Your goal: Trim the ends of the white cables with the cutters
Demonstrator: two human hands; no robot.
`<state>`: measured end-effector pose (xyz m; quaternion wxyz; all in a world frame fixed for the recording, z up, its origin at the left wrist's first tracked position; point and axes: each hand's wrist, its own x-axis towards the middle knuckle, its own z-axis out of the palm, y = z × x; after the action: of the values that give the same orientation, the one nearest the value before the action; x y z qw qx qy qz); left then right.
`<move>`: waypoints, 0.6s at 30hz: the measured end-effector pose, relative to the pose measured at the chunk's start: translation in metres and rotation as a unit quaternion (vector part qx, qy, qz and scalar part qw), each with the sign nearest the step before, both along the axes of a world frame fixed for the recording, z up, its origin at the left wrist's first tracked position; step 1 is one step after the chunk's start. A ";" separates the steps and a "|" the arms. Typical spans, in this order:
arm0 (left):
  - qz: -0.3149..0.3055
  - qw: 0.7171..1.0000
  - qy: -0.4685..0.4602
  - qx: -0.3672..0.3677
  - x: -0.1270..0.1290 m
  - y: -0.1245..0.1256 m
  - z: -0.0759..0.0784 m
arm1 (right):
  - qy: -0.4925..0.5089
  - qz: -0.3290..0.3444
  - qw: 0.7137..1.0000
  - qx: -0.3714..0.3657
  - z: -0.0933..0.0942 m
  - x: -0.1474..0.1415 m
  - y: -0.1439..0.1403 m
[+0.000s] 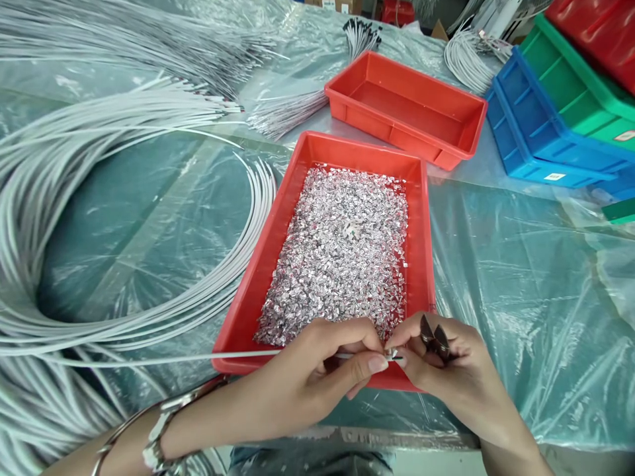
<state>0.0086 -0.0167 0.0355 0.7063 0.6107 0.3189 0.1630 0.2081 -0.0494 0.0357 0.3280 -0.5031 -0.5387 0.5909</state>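
Note:
My left hand [327,370] is closed around a white cable [198,357] close to its end, thumb and forefinger pinching it over the near rim of a red tray [424,264]. The fingertips of my right hand [451,360] meet the stripped cable end [393,355], where a bit of silvery foil and a dark tip show. Tucked in the right palm are wire cutters [434,338], their dark jaws pointing up and the handles hidden. Small silvery foil scraps [342,258] cover the floor of the tray.
A big coil of white cables [30,244] lies to the left, with thin wires [149,39] behind it. Beyond the tray stands another red tray [407,99]. Blue bins [536,125] and a green bin [585,86] are stacked at right. Clear plastic sheeting [526,297] covers the table.

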 end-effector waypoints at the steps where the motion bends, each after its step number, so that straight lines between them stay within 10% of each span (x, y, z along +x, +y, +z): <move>1: -0.003 1.000 -0.001 -0.010 0.000 0.000 0.001 | 0.000 0.014 1.000 0.002 0.000 0.001 0.001; 18: -0.039 0.999 -0.014 -0.014 0.000 0.002 -0.003 | -0.074 0.061 0.989 0.112 0.001 0.008 0.014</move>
<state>0.0090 -0.0147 0.0320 0.7251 0.6102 0.2873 0.1395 0.2160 -0.0352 0.0364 0.3050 -0.4712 -0.6541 0.5070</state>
